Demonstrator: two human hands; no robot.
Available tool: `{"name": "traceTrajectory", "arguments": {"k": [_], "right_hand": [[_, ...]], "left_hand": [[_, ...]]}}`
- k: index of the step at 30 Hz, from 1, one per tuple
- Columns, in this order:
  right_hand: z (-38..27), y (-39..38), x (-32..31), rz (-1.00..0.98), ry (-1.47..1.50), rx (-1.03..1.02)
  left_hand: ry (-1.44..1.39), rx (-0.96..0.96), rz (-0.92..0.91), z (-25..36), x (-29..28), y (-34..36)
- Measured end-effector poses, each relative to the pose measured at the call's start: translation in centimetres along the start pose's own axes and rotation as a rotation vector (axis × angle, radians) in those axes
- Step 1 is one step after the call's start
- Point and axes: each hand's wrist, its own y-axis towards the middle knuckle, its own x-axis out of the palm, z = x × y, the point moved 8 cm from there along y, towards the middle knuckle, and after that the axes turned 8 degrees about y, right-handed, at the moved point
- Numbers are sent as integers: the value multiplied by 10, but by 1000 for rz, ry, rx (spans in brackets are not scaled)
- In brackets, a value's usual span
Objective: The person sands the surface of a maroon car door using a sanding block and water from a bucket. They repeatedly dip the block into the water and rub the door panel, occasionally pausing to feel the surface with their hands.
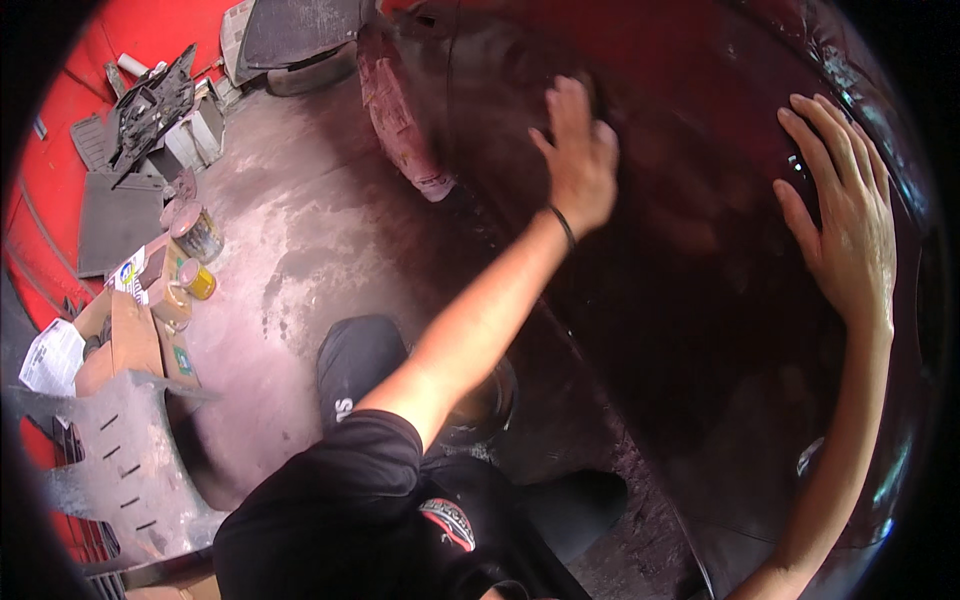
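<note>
A dark, glossy car body panel fills the right side and reflects my arms. My left hand, with a black band round its wrist, reaches across to its upper part, thumb apart from the fingers; the fingertips are slightly blurred. My right hand lies flat with fingers spread near the panel's upper right edge. No object shows in either hand, though what is under the left palm is hidden. Left of the left hand, a long, pinkish, dusty shape sits at the panel's far end; its kind is unclear.
Along the left stand a large can, a small yellow can and an open cardboard box. A grey slotted plastic part lies nearer. Dark scrap parts are piled farther back. The stained concrete floor spreads between.
</note>
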Motion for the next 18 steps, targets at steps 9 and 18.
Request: {"name": "traceTrajectory", "arguments": {"k": [9,18], "right_hand": [[11,1,10,-154,-148,62],[20,-7,15,-220,-49,97]], "left_hand": [[-173,-321,99,-150,-34,138],[-138,-114,80,-113,-19,39]]}}
